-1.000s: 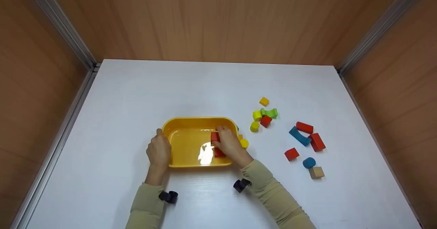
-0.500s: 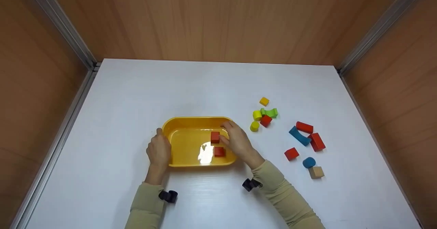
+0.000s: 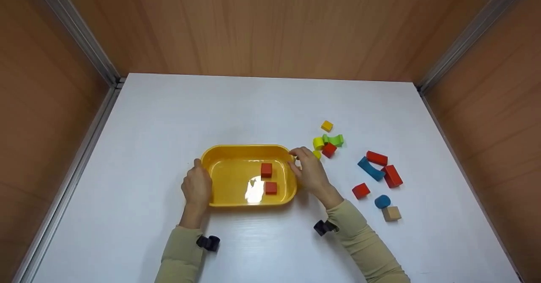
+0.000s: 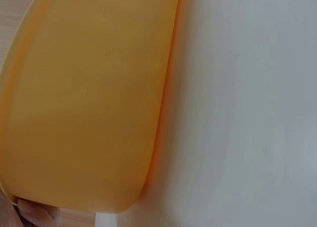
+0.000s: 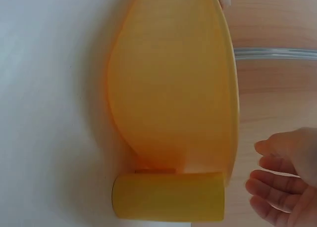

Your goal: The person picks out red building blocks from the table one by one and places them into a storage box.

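Observation:
A yellow plastic tray point(image 3: 236, 171) lies in front of me with two red blocks inside, an upper red block point(image 3: 266, 170) and a lower red block point(image 3: 271, 188). My left hand point(image 3: 197, 183) holds the tray's left end; in the left wrist view fingertips point(image 4: 37, 214) show at its rim. My right hand point(image 3: 312, 171) hovers by the right rim with fingers loosely bent and nothing in them. Below this hand in the right wrist view, a yellow cylinder point(image 5: 168, 197) stands close against the tray's outer wall. In the head view the right hand mostly hides that spot.
Right of the tray lie a yellow block point(image 3: 327, 126), a green arch point(image 3: 334, 140), a red cube point(image 3: 329, 150) and yellow cylinders. Farther right are a blue arch point(image 3: 371, 169), several red blocks, a blue cylinder point(image 3: 382, 201) and a wooden cube point(image 3: 392, 213). Wooden panels point(image 3: 270, 29) enclose the table.
My right hand has let go of the red block inside the tray and moved right to the tray's right rim. My left hand and the tray have stayed in place.

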A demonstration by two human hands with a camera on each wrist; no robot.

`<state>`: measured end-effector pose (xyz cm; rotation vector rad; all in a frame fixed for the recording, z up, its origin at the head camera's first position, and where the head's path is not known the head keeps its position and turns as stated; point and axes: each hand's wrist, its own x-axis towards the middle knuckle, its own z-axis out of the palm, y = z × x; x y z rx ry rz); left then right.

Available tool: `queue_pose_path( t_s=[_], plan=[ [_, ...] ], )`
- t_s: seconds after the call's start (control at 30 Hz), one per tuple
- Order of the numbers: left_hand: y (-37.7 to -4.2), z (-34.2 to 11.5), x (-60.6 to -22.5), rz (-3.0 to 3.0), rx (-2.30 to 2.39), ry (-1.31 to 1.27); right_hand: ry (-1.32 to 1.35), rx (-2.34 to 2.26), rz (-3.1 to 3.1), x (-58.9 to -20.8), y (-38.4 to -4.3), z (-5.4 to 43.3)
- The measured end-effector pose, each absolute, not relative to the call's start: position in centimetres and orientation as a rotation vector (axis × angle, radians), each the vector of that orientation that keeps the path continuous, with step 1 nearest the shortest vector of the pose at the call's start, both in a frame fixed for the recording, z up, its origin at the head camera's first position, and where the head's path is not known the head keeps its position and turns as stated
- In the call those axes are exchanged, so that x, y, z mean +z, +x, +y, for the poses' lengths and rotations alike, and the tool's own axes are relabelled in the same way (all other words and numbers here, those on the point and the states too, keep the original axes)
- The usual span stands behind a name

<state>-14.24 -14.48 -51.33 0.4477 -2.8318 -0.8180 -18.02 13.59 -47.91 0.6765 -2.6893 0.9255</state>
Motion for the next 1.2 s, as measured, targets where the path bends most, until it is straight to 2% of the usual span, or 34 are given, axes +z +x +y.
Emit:
queue_pose_path(
  t_s=[0.53,1.2],
  plan=[
    [-14.1,-14.4,-51.6,-2.79,-0.814,0.398,0.353,0.819,-2.811,-49.6,-19.6,18.2],
    [-14.0,-14.3,-51.5,-2.793,-0.812,0.424,0.11,0.641,-3.001,-52.0,-22.7,21.8]
  ],
)
